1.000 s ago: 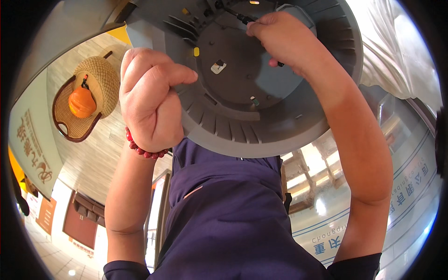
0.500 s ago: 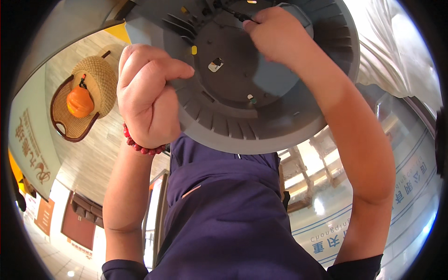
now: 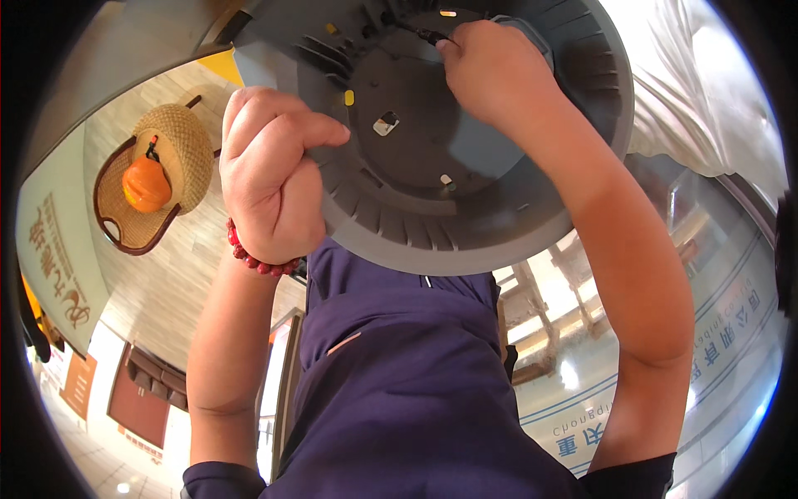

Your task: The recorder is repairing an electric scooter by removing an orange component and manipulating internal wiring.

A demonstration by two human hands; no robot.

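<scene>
A big round grey plastic housing [image 3: 465,259], hollow like a tub, with ribbed inner walls and small holes in its floor, hangs open toward me at the top. My right hand [image 3: 501,81] reaches inside it. Its fingers are closed round a slim black tool [image 3: 432,37] that looks like a screwdriver, whose thin shaft runs toward the upper left inner wall; the tip cannot be made out. At the housing's left edge, my left hand [image 3: 274,175] is curled, index finger bent across toward the rim. Whatever its fingers hold is hidden. A red bead bracelet [image 3: 263,268] circles that wrist.
On the left, an orange hard hat [image 3: 146,185] lies on a woven chair [image 3: 184,162]. White crumpled sheeting [image 3: 706,91] hangs at the right, above a glossy printed surface [image 3: 723,291]. A brown sofa [image 3: 156,374] stands at the lower left.
Both hands and the housing's upper part sit slightly lower in the picture. The right hand still grips the black tool, and the left hand keeps its curled shape.
</scene>
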